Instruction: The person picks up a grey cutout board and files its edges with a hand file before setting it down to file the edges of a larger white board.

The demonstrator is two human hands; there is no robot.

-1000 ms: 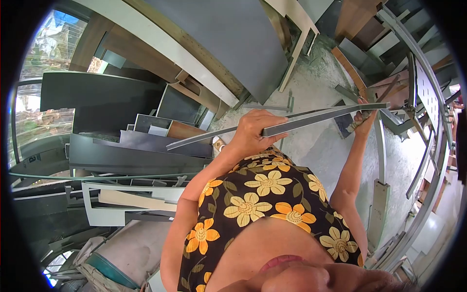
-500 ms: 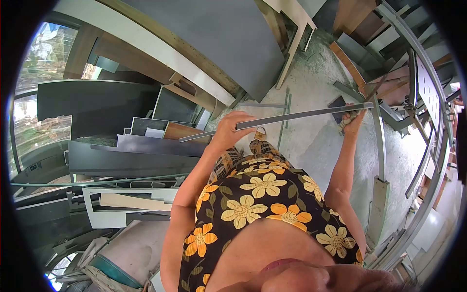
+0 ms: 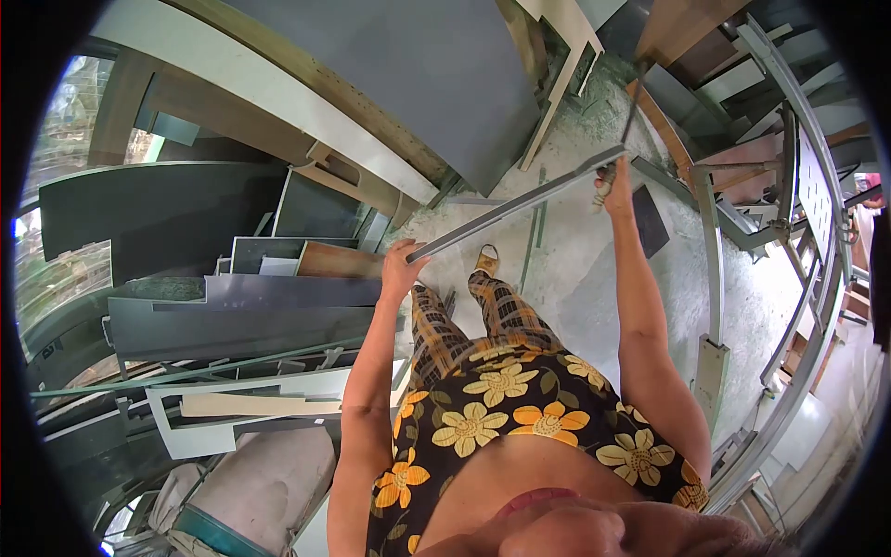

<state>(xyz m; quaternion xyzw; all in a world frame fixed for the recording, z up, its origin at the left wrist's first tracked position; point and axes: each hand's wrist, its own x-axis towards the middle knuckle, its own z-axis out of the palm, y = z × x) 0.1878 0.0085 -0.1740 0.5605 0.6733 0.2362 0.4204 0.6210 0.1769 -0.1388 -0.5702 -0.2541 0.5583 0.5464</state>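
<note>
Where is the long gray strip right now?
In the head view, the long gray strip runs diagonally across the upper middle, above the floor, from the left hand up to the right hand.

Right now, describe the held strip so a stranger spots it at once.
Find the pale floor. Above it, a long grey strip slants from the left hand to the right hand. Unlike the broad panels nearby, it is narrow and held aloft.

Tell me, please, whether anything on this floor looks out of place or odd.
The dark rectangular board looks misplaced, lying alone on the grey concrete floor, right of the person's bare right hand, perhaps a trip hazard. Pale powdery dust seems scattered farther ahead.
</note>
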